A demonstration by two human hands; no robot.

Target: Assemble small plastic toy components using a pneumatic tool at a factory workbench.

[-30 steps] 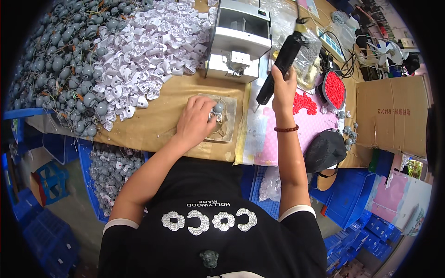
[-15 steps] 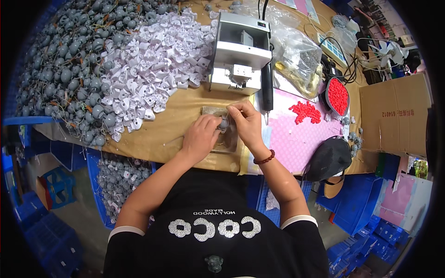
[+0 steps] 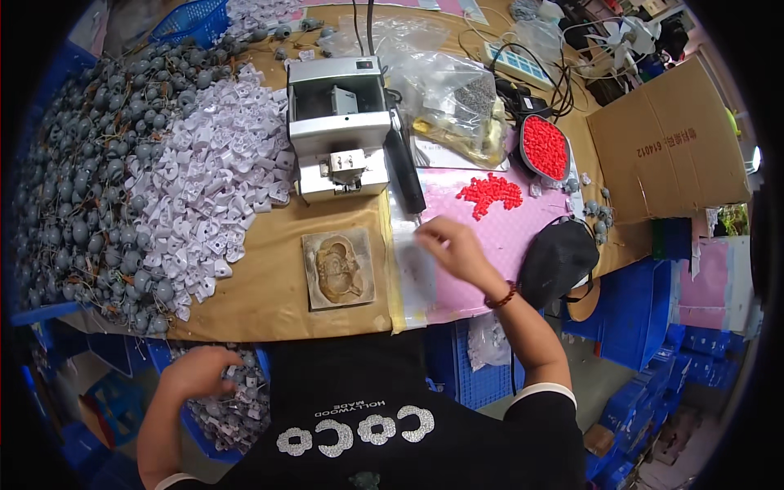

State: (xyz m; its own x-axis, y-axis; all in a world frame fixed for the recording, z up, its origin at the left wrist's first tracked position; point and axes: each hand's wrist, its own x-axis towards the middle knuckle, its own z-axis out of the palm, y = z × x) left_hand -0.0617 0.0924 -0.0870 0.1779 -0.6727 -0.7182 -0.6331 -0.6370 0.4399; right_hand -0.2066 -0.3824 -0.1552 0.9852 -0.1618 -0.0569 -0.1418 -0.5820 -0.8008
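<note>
My left hand (image 3: 198, 371) is down below the table's front edge, over a blue crate of small grey-and-white parts (image 3: 235, 412). Its fingers curl downward and hide whatever may be in them. My right hand (image 3: 452, 247) hovers, blurred, above the pink mat (image 3: 523, 229), fingers loose with nothing seen in them. It is just below the tip of a black electric screwdriver (image 3: 406, 173) that lies beside a silver machine (image 3: 339, 135). A tan moulded fixture block (image 3: 339, 268) sits untouched between my hands. Loose red pieces (image 3: 490, 194) lie on the mat beyond my right hand.
A heap of white plastic parts (image 3: 216, 184) and a larger heap of grey round parts (image 3: 77, 188) fill the left of the table. A black tray of red pieces (image 3: 545, 147), a black pouch (image 3: 559, 260), plastic bags (image 3: 449, 94) and a cardboard box (image 3: 665, 147) stand right. Blue crates (image 3: 637, 327) sit below.
Both hands have left the fixture block. My left hand dropped below the table edge to the crate. My right hand moved right over the pink mat.
</note>
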